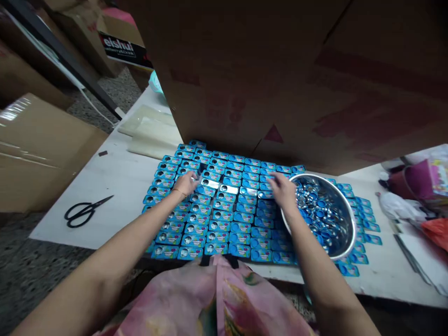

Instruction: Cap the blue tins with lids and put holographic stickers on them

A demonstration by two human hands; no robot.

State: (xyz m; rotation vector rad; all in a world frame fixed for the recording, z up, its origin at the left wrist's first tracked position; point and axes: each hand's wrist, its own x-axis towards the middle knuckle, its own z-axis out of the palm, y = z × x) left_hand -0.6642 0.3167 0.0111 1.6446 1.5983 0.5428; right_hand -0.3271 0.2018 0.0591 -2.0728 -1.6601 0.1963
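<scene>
Rows of small blue rectangular tins [196, 228] with printed lids cover the middle of the table. Over the left-hand rows is my left hand [187, 182], its fingers pinched together beside a dark gap between tins; anything in them is too small to make out. My right hand [284, 190] reaches over the right-hand rows, fingers bent down at the tins and closed, with their tips partly hidden. Beside its wrist stands a round metal bowl [345, 252] holding many small blue and silver round caps [318, 214]. Many tins have a round hollow, some showing silver.
A large cardboard box [245, 84] rises directly behind the tins. Black scissors [86, 211] lie at the table's left, near pale sheets [157, 135]. More tins [366, 217] lie right of the bowl, before plastic bags [402, 205]. Another carton [45, 149] stands on the left.
</scene>
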